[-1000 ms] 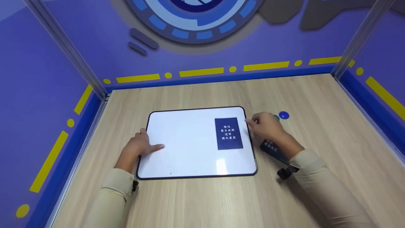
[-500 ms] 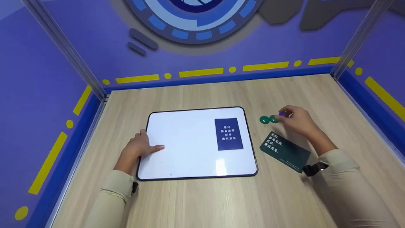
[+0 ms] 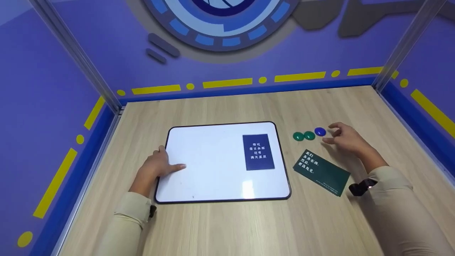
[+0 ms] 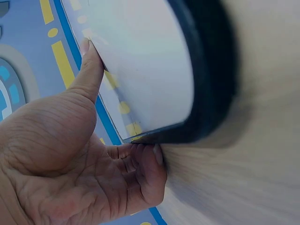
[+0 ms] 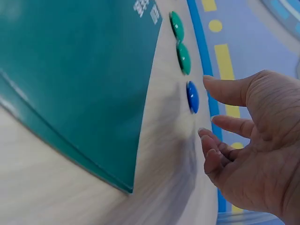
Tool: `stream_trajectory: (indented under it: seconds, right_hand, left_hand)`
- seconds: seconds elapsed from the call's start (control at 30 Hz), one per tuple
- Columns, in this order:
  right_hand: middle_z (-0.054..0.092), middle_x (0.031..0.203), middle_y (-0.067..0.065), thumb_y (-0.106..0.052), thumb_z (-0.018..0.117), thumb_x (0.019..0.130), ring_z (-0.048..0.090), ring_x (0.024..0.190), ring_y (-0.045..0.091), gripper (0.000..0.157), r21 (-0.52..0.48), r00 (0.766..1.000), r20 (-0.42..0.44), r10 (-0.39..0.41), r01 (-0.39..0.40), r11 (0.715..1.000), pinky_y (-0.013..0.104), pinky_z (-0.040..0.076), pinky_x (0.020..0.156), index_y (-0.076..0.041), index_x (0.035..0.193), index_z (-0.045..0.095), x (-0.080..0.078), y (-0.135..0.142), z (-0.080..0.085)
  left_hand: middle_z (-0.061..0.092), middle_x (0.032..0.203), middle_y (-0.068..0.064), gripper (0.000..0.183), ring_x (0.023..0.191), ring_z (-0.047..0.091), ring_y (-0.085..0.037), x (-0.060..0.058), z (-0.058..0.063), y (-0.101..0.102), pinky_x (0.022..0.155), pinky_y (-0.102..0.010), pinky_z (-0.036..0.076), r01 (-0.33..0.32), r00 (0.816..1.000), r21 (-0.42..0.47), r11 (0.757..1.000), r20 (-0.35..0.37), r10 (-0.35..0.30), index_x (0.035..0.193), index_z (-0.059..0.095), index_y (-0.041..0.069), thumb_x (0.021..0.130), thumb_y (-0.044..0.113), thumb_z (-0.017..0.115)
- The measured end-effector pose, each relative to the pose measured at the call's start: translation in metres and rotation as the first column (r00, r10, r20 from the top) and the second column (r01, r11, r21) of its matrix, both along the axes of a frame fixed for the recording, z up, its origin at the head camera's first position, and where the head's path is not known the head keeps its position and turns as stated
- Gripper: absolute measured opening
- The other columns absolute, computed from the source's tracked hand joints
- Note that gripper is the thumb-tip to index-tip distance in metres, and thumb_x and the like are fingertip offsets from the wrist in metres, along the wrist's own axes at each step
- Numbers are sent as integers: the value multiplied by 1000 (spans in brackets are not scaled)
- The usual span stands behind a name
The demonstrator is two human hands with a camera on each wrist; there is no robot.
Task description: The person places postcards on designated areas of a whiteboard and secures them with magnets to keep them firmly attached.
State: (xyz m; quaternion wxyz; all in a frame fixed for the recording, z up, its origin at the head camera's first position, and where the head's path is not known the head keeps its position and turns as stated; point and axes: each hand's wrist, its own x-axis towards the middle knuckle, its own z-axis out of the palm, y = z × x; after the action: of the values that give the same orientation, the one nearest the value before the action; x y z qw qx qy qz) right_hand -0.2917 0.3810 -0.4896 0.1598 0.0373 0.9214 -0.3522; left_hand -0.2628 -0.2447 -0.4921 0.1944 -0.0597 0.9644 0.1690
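Note:
A whiteboard (image 3: 209, 163) with a thin black frame lies flat on the table. My left hand (image 3: 156, 163) grips its left edge, thumb on the white surface and fingers curled at the rim, as the left wrist view shows. On the board's right part lies a dark blue card (image 3: 258, 152) with white writing. My right hand (image 3: 348, 138) is held just right of a blue domed disc (image 3: 320, 132), thumb and fingers apart, holding nothing. Two green domed discs (image 3: 298, 136) sit side by side, left of the blue one. In the right wrist view the blue disc (image 5: 192, 97) stands apart from the fingertips.
Dark green cards (image 3: 321, 173) with white writing lie stacked at a slant between the board and my right wrist; a second edge shows underneath. Blue-purple panels (image 3: 227, 60) with yellow marks enclose the wooden table (image 3: 220, 227) at the back and sides.
My right hand has gone from the board's right edge to the blue disc, touched it, then drawn off to the right with fingers spread. The left hand keeps its hold.

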Motion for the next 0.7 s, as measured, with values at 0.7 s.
stream_trajectory:
  seconds: [0.7]
  right_hand:
    - [37,158,35,-17,61,107,39,142,53,55,31,994,-87,70,-67,997,74,34,120,-5,158,44,-22,0,-19]
  left_hand:
    - [37,160,-42,124,144,48,-57,-4,-3,-2,118,-63,46,1,1000,-1,1000,7,-1,163,12,-15,92,65,76]
